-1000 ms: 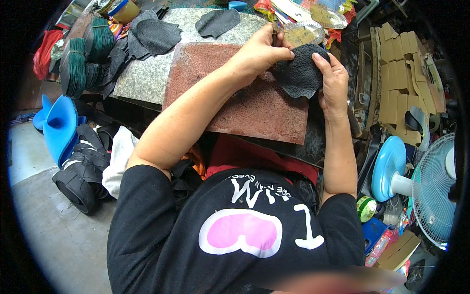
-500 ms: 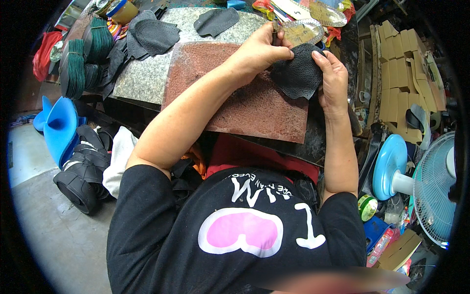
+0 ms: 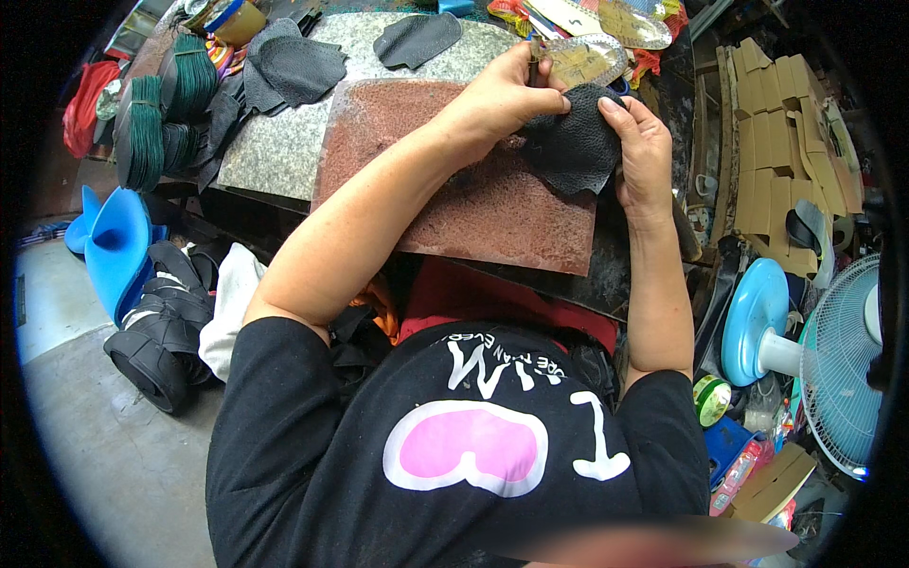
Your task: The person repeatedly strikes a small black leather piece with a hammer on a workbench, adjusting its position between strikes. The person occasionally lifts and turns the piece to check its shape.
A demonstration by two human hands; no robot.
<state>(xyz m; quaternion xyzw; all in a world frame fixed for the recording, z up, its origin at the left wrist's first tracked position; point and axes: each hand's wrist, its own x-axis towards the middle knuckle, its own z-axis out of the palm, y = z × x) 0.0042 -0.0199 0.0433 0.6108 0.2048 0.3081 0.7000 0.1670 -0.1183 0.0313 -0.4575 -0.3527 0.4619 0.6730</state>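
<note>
A black pebbled leather piece (image 3: pixel 576 150) with a rounded outline is held up over the far right part of a reddish-brown board (image 3: pixel 473 222). My left hand (image 3: pixel 525 93) pinches its upper left edge between thumb and fingers. A slim dark tool (image 3: pixel 534 62) also sticks up from this hand; its kind is unclear. At the piece's right edge, my right hand (image 3: pixel 646 142) grips with the thumb on top and the fingers mostly behind. Just beyond lies a clear shoe-shaped template (image 3: pixel 585 62) with stitch-like marks round its rim.
More black leather pieces (image 3: pixel 301 68) and a single one (image 3: pixel 418 40) lie on the speckled stone slab (image 3: pixel 270 147). Bundles of dark green cord (image 3: pixel 145 133) stand at the left. A white-and-blue fan (image 3: pixel 843 350) and stacked cardboard (image 3: pixel 786 142) are on the right.
The leather piece has tilted very slightly between my hands, its lower edge a touch lower. Both hands keep their grip in nearly the same place.
</note>
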